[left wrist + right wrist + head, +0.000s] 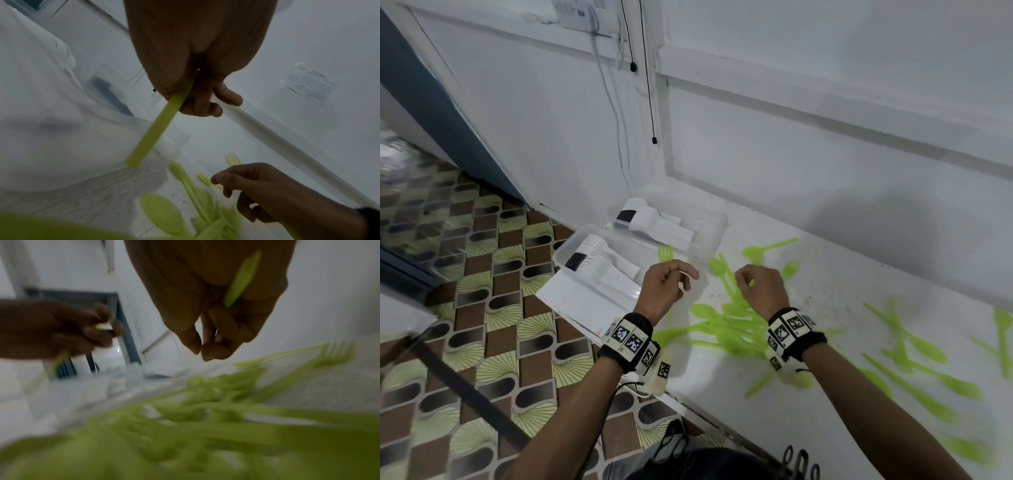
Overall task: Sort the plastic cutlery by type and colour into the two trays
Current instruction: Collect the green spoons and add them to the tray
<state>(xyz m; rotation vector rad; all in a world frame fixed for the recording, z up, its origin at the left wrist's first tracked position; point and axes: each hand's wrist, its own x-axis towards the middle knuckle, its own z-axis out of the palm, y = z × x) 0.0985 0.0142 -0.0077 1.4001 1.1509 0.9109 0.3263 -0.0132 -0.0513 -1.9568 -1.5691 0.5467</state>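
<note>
Left hand (666,284) fingers curled round green fork (665,253), right hand (760,286) fingers clamped on green cutlery piece (242,279), green pile (732,325) beneath, two clear trays (717,219) far left holding white cutlery (599,257).

The head camera looks steeply down over both forearms at the table (842,284). Each wrist camera peers close along its own palm, both sharing the green cutlery pile (207,209) and the opposite hand.

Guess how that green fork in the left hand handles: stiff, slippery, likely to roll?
Probably stiff enough: the green fork sticks out straight from the left hand, with no visible sag. Likely very light, since a few curled fingers carry it. The handle looks flat, so it should lie still, not roll. Smooth plastic may slip in a loose pinch.
</note>
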